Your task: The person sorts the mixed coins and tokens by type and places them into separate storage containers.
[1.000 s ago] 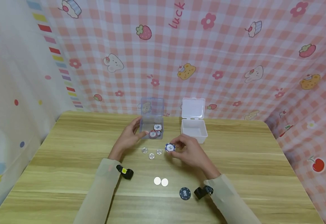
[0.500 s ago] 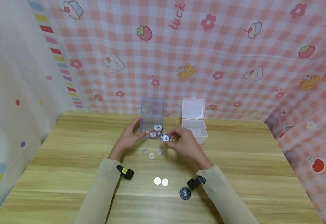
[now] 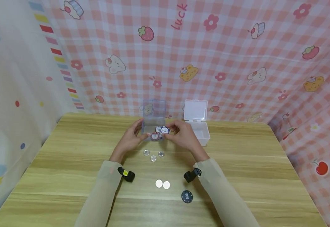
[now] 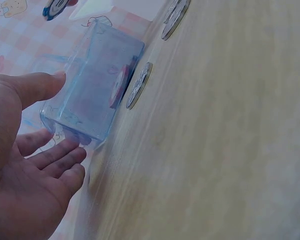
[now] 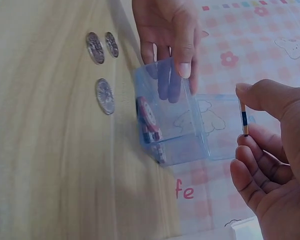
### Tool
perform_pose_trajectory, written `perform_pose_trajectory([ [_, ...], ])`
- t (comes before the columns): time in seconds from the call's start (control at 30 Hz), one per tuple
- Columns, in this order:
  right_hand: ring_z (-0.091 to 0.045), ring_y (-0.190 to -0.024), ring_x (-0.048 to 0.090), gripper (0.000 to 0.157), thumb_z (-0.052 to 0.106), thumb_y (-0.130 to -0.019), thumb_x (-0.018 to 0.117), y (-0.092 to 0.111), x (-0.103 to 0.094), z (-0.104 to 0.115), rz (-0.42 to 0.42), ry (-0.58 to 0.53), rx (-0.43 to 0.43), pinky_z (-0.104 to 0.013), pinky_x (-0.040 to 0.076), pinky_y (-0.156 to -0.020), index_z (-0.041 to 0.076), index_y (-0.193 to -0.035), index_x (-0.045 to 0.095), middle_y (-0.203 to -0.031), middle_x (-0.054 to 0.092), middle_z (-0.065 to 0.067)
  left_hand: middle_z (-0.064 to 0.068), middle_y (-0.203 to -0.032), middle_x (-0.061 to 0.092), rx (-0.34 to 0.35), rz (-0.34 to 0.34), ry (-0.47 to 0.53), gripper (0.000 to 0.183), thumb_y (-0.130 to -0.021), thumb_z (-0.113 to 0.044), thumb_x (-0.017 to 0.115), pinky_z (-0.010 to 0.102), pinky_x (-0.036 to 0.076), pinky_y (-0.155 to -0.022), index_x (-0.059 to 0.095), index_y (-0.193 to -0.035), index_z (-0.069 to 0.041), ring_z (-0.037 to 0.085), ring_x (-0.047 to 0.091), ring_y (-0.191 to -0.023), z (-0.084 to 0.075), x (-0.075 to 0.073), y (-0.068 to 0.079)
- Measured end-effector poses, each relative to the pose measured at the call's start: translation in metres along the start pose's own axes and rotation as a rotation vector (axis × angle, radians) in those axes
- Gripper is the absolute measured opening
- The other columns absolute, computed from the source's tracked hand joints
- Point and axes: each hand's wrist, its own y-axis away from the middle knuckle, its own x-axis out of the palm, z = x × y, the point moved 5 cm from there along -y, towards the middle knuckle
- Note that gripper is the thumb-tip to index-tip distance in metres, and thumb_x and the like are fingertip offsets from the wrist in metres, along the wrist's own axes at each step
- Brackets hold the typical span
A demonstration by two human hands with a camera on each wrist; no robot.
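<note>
My right hand (image 3: pixel 184 136) pinches a blue-and-white poker chip (image 3: pixel 165 130) marked 10 between thumb and fingertips, over the right side of a clear bluish plastic box (image 3: pixel 153 121). In the right wrist view that chip (image 5: pixel 245 120) is edge-on, above the box. Inside the box lie a red-edged chip (image 3: pixel 154 136) and a white chip, partly covered in the head view. My left hand (image 3: pixel 129 138) rests at the box's left side, thumb near the front, fingers loosely extended against the wall (image 4: pixel 65 150). The box's lid (image 3: pixel 154 107) stands raised behind it.
A white plastic box (image 3: pixel 201 134) with raised lid stands to the right, partly behind my right hand. Several silver coins (image 3: pixel 153 158) lie in front of the clear box. Nearer are two shiny pale discs (image 3: pixel 159 183) and a black chip (image 3: pixel 187 196) marked 100. A checked curtain (image 3: pixel 165 63) hangs behind.
My right hand has carried the blue-and-white chip left and away from me, from beside the coins to over the clear box. My left hand has stayed at the box.
</note>
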Motion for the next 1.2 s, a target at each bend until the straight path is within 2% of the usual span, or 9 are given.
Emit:
perform_pose_trajectory([
  [0.1,-0.019,-0.075,0.060,0.032,0.028,-0.073,0.080,-0.006,0.000,0.002,-0.005,-0.005,-0.003,-0.024,0.053,-0.065,0.009,-0.096,0.069,-0.085,0.064,-0.005,0.014,-0.150,0.032,-0.005,0.008,0.017,0.076,-0.087,-0.018,0.067,0.036,0.020,-0.118,0.023,-0.149,-0.013,0.025,0.028,-0.140,-0.005,-0.001,0.002],
  [0.23,-0.019,-0.075,0.059,0.033,0.029,-0.074,0.080,-0.013,0.003,0.002,0.003,-0.017,0.002,-0.025,0.052,-0.065,0.009,-0.097,0.069,-0.085,0.063,-0.003,0.019,-0.150,0.030,-0.006,0.024,0.054,0.076,-0.087,-0.012,0.066,0.040,0.018,-0.119,0.022,-0.149,-0.007,0.030,0.026,-0.140,-0.018,-0.001,0.008],
  [0.4,-0.015,-0.075,0.057,0.031,0.031,-0.075,0.078,-0.020,0.007,0.001,0.024,0.002,0.028,-0.025,0.051,-0.066,0.012,-0.097,0.069,-0.085,0.062,-0.002,0.021,-0.149,0.029,-0.008,0.029,0.038,0.075,-0.088,-0.012,0.065,0.043,0.018,-0.118,0.021,-0.148,-0.003,0.033,0.025,-0.140,-0.030,-0.002,0.013],
  [0.57,-0.014,-0.077,0.056,0.033,0.034,-0.074,0.078,-0.026,0.010,0.002,0.035,0.029,0.042,-0.024,0.051,-0.068,0.012,-0.097,0.068,-0.089,0.061,-0.002,0.021,-0.149,0.030,-0.016,0.031,0.035,0.075,-0.088,-0.012,0.065,0.042,0.018,-0.118,0.021,-0.148,-0.004,0.033,0.025,-0.140,-0.030,-0.001,0.013],
  [0.83,-0.016,-0.078,0.059,0.036,0.034,-0.072,0.080,-0.039,0.017,0.002,0.031,0.053,0.002,-0.023,0.051,-0.067,0.010,-0.096,0.068,-0.087,0.064,-0.001,0.022,-0.149,0.029,-0.017,0.037,0.038,0.076,-0.088,-0.014,0.066,0.042,0.017,-0.119,0.021,-0.148,-0.004,0.033,0.024,-0.140,-0.030,-0.001,0.013],
  [1.2,-0.011,-0.075,0.059,0.036,0.033,-0.073,0.079,-0.053,0.030,0.002,0.062,0.066,0.044,-0.021,0.052,-0.065,0.009,-0.097,0.068,-0.087,0.066,0.000,0.022,-0.149,0.029,-0.010,0.044,0.049,0.077,-0.088,-0.017,0.066,0.043,0.016,-0.119,0.021,-0.148,-0.005,0.034,0.024,-0.140,-0.029,-0.002,0.012],
])
